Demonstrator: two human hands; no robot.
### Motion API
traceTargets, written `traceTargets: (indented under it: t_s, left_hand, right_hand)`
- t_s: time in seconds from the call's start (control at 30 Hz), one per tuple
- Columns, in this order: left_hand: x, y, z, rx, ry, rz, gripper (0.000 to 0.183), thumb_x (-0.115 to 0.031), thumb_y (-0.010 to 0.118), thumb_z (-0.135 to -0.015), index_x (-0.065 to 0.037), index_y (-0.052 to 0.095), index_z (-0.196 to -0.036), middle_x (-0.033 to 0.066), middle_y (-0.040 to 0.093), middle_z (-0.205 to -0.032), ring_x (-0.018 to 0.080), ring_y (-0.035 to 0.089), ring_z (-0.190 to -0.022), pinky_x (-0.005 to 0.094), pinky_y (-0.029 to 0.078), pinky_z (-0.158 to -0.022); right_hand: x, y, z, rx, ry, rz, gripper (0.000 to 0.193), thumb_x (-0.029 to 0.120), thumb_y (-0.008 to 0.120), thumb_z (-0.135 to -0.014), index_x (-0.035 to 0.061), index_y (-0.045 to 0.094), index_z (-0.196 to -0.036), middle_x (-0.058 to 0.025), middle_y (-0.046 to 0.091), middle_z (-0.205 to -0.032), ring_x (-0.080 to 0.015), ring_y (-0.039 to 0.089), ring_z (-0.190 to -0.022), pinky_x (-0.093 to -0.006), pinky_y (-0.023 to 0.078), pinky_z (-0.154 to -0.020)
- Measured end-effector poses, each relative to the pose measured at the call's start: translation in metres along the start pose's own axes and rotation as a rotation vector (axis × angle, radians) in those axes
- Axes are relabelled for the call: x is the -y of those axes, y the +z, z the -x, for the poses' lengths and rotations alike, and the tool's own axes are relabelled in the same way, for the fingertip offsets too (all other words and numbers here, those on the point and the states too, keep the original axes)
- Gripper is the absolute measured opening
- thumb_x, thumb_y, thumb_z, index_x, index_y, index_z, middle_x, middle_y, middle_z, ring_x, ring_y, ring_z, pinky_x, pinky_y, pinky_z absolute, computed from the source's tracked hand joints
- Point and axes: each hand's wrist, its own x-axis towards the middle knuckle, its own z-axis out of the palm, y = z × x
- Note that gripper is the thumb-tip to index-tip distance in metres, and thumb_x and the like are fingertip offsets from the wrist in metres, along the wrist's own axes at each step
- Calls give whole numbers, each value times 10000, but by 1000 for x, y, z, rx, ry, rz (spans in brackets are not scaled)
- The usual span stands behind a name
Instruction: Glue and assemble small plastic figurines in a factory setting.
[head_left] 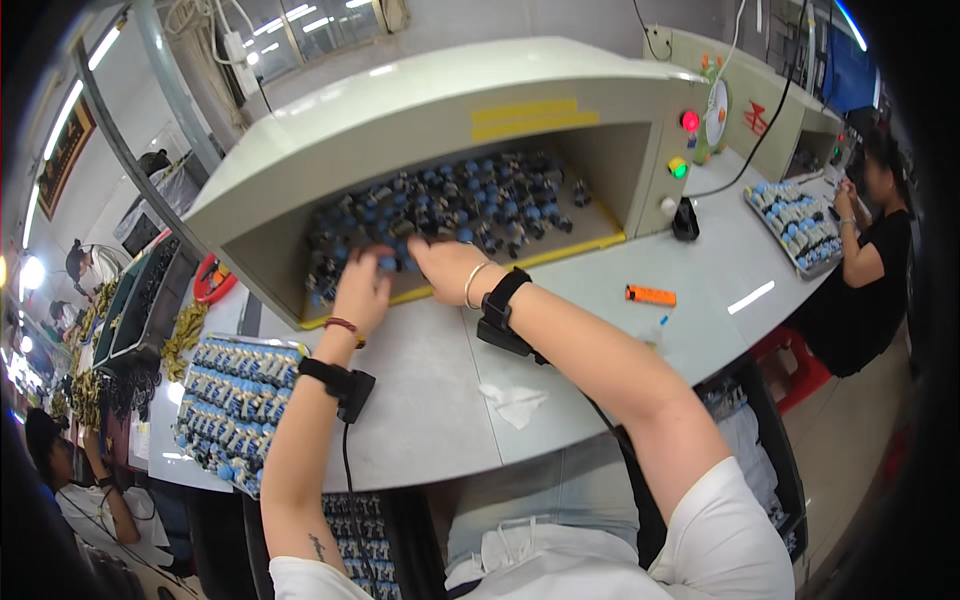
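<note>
Both my hands reach into the opening of a pale box-shaped housing (640,170), over a pile of small blue, black and grey figure-like pieces (430,205). At the pile's near left side, my left hand (364,285) has its fingers stretched forward and apart, close to a blue piece (388,263). My right hand (447,268) is just right of it, at the near edge of the pile. Its fingers are bent and partly hidden, so I cannot see whether they hold a piece. Each wrist carries a black strapped device.
A tray (235,400) with rows of similar pieces lies left of my left forearm. An orange lighter-like object (650,295) and a crumpled white tissue (514,403) lie on the grey table (420,410). At the right, a person (872,240) works beside another filled tray (797,232).
</note>
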Motion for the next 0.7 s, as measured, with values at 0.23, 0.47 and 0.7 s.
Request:
traceTargets:
  t_s: [0.23, 0.47, 0.7]
  left_hand:
    - [12, 13, 3, 307, -137, -227, 562, -194, 513, -742, -154, 367, -1284, 172, 253, -1354, 322, 171, -1292, 542, 74, -1025]
    - [-14, 7, -15, 542, -182, -418, 639, -375, 478, -822, -93, 258, -1352, 159, 132, -1432, 279, 73, -1341, 577, 42, -1024]
    - [-112, 28, -71, 412, 159, -316, 631, -376, 489, -818, -69, 282, -1329, 160, 297, -1364, 294, 205, -1307, 568, 65, -1026]
  right_hand:
    - [-27, 30, 7, -321, -90, 253, 275, 72, 532, -716, 63, 536, -991, -121, 500, -1025, -289, 452, -1028, -379, 440, -832]
    - [59, -57, 138, -201, -276, 92, 292, 120, 596, -630, 71, 547, -914, -125, 489, -1065, -270, 451, -1039, -452, 371, -877]
    - [-22, -46, 296, -1304, 292, -404, 558, 322, 696, -596, 38, 494, -1031, -120, 496, -964, -223, 484, -903, -363, 392, -795]
